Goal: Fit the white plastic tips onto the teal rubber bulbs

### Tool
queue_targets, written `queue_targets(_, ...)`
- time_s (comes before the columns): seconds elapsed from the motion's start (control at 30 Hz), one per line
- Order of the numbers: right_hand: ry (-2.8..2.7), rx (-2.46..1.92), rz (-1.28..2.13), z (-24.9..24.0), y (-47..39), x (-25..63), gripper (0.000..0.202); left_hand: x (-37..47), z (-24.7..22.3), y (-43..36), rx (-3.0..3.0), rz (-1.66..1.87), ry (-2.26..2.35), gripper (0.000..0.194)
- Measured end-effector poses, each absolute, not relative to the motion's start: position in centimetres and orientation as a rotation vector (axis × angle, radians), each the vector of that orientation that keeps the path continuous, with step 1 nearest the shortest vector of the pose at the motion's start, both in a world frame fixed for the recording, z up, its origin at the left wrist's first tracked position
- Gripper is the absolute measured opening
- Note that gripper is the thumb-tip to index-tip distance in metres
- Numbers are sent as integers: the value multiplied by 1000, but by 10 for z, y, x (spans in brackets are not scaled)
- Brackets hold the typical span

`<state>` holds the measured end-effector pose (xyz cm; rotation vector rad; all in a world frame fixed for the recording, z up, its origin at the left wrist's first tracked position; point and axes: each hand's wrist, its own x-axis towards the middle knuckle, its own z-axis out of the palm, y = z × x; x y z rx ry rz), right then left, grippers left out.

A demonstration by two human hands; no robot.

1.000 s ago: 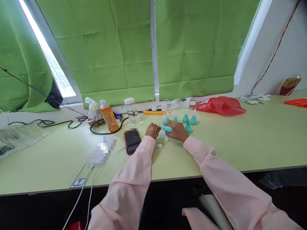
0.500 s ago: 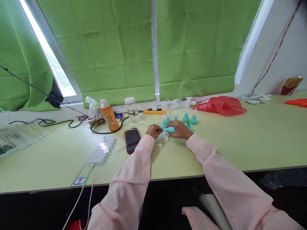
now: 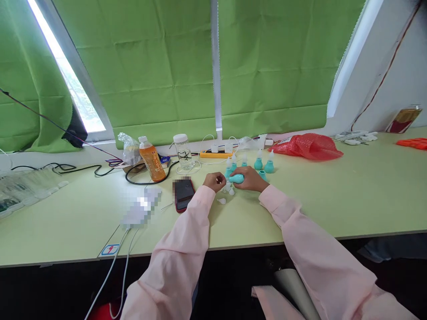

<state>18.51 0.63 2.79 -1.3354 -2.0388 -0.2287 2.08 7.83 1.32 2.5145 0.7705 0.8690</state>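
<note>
My right hand (image 3: pixel 248 178) is wrapped round a teal rubber squeeze bulb (image 3: pixel 236 178), like a nasal aspirator's, tilted sideways with its narrow end to the left. At that end my left hand (image 3: pixel 215 181) is closed in a pinch on a small translucent nozzle tip (image 3: pixel 228 180), partly hidden by the fingers. Under the hands lie several loose whitish tips, one white tip (image 3: pixel 222 201) apart from the others. Behind stand several teal bulbs with clear tips, among them an upright bulb (image 3: pixel 269 166). An uncapped teal bulb (image 3: pixel 262 174) sits just beyond my right hand.
Left of my hands lie a phone (image 3: pixel 184 194) and a blurred pale device (image 3: pixel 142 209) with white cables. Farther back are an orange drink bottle (image 3: pixel 152 160), a clear jar (image 3: pixel 183 153) and a yellow power strip (image 3: pixel 216 155). Red bubble wrap (image 3: pixel 308 146) lies at the back right.
My left fingers have shifted slightly at the bulb's narrow end. The bulb stays in my right hand, nearly in the same place.
</note>
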Motion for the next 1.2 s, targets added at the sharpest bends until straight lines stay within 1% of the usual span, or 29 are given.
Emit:
queue_targets(0.17,-2015,-1321,-158,31,5,188,23,21,15,78,2390,971,750,17)
queue_targets(0.3,-1992,-1303,-111,33,4,188,23,20,18,78,2349,1030,720,23)
queue_targets(0.5,-1992,-1251,-30,35,2,188,24,17,20,82,2391,1007,653,27)
queue_targets(0.77,-1905,-1307,-90,31,6,188,22,23,18,78,2626,1107,649,13)
queue_targets(1.0,-1859,-1333,-139,30,6,187,20,31,18,68,2824,1162,604,21)
queue_targets(1.2,-1868,-1301,-118,33,4,190,19,27,19,74,2882,1149,570,13)
